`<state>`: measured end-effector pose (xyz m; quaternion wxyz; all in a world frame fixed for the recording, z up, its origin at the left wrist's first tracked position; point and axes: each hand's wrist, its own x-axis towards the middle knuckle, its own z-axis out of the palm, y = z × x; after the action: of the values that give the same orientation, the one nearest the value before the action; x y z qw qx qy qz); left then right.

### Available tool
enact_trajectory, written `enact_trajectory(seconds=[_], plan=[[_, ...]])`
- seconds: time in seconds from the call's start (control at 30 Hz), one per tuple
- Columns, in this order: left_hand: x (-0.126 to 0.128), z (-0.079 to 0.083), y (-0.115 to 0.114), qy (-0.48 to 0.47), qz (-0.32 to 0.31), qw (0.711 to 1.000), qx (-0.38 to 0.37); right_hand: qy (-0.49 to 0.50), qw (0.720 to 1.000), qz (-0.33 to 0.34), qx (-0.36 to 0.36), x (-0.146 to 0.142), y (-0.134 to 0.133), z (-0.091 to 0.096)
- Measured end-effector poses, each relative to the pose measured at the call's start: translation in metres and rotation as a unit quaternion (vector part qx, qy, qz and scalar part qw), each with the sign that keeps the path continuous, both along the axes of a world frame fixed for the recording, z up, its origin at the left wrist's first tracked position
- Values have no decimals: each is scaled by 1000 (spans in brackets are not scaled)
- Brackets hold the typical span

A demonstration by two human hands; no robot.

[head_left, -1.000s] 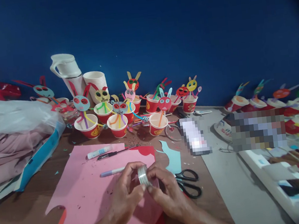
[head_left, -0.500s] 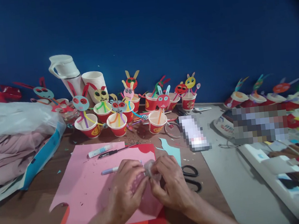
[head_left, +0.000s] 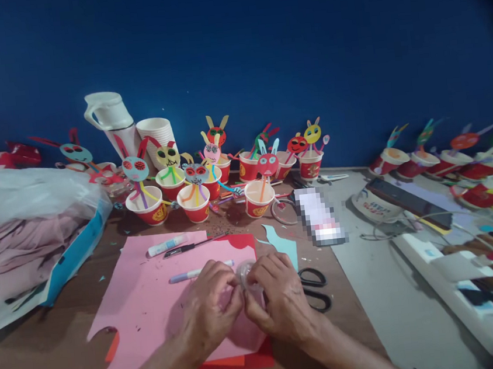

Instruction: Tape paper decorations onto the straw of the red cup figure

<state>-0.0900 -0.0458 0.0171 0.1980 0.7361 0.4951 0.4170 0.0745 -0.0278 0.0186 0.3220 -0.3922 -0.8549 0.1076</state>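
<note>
Above the pink paper (head_left: 154,311), my right hand (head_left: 282,295) is closed on a small round see-through item that looks like a roll of clear tape (head_left: 245,271). My left hand (head_left: 212,299) pinches at the roll's left edge, fingertips touching or almost touching those of the right. Whatever lies between the left fingertips is too small to make out. A pale marker (head_left: 183,277) rests on the paper just left of my left hand. Black-handled scissors (head_left: 318,300) lie right of my right hand, their blades hidden.
A black pen (head_left: 195,246) and a white tube (head_left: 167,245) lie on the paper's far part. Behind stand several red paper cups (head_left: 260,206) with paper-faced figures. Light blue paper (head_left: 282,242), a phone (head_left: 320,215) and a power strip (head_left: 432,270) are to the right; a plastic-wrapped bundle (head_left: 31,195) is left.
Both hands stay together at the roll, with only slight finger shifts; the left fingers have drawn in a little. The view has moved slightly.
</note>
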Motion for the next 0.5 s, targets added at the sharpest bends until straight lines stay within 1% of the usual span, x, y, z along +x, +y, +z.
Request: enact_trajectory(seconds=[0.13,0.2,0.33,0.4,0.5], plan=[[-4,6,2,-41,6,997,-64,20,1000,1,-8,2,1,0],[-6,8,2,-41,-1,996,-78,17,1000,4,-10,2,1,0],[-9,7,4,-24,-53,995,-81,12,1000,16,-13,2,2,-1],[-11,5,5,-30,-78,991,-101,19,999,21,-18,2,2,1],[-14,3,7,-54,-90,986,-128,34,998,32,-30,3,2,3]])
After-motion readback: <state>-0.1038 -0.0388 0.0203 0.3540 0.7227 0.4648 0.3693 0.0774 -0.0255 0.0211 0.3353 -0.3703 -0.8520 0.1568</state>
